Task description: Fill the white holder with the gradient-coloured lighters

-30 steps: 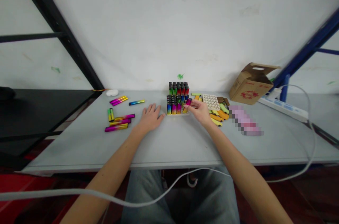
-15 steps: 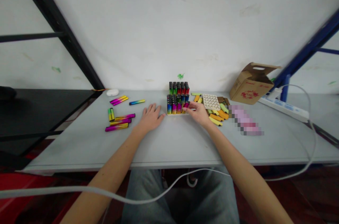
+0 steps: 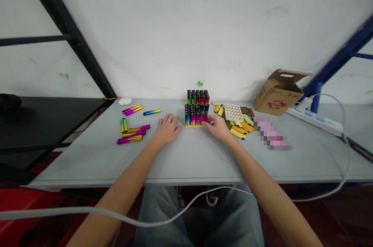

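Observation:
Two blocks of upright lighters stand on the table, with black tops and metallic colours. The nearer block [image 3: 195, 118] shades from blue and green to pink, and the farther one [image 3: 198, 97] shows green and red. My right hand [image 3: 217, 128] is at the nearer block's front right corner, its fingertips touching the end lighter. Whether those fingers grip it, I cannot tell. My left hand [image 3: 167, 129] rests flat on the table, fingers apart, holding nothing, a little left of the block. Loose metallic lighters [image 3: 130, 134] lie further left.
A pale holed tray [image 3: 233, 112] sits among yellow and orange sticks [image 3: 239, 127] right of the blocks. Beyond lie a pixelated pink item [image 3: 272, 134], a cardboard box [image 3: 279, 97], a power strip [image 3: 314, 120] and a white cable [image 3: 186, 216].
My right hand has come down from the top of the nearer block to its front corner, and the pink lighter it held now stands in the block. My left hand stays put.

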Tool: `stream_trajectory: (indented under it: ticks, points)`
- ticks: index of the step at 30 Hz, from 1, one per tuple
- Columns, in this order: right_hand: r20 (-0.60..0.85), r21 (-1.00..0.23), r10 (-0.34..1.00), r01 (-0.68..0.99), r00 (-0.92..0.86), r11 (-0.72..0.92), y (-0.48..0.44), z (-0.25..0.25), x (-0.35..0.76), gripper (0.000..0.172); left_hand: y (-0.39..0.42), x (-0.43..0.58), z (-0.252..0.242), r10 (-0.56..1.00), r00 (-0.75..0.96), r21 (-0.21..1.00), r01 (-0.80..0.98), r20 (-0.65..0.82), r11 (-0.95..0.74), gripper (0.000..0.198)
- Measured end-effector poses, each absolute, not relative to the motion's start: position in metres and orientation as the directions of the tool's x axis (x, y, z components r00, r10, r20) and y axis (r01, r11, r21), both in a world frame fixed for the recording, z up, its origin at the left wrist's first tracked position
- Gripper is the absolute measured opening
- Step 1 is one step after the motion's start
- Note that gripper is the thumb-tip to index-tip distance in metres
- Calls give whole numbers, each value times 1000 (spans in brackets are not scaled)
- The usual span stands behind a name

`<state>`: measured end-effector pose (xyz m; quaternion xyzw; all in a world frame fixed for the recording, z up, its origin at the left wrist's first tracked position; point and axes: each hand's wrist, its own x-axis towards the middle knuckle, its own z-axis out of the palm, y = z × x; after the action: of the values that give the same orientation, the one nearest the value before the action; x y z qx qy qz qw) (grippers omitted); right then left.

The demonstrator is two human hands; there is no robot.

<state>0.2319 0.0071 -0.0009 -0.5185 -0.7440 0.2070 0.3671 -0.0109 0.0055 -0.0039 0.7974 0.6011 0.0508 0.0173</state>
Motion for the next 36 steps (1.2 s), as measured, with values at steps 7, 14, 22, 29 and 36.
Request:
stream_trajectory:
  ticks: [7, 14, 22, 29, 36]
  points:
    - [312, -631, 928, 686, -205, 363, 3, 2, 229, 13, 3, -9, -4, 965, 249, 95, 962, 86, -256, 55]
    - [316, -562, 930, 753, -187, 343, 1, 3, 227, 18, 2, -8, -6, 962, 251, 119, 958, 105, -263, 52]
    - [330, -551, 928, 763, -172, 338, 1, 5, 228, 21, 21, -24, -3, 945, 80, 101, 988, 318, -118, 54]
    - [340, -493, 921, 799, -189, 345, -1, 6, 226, 26, 29, -40, -3, 943, -59, 96, 995, 328, 29, 54]
    - [343, -477, 917, 803, -206, 358, -3, 8, 225, 27, 21, -30, 0, 934, -2, 139, 989, 357, -51, 46]
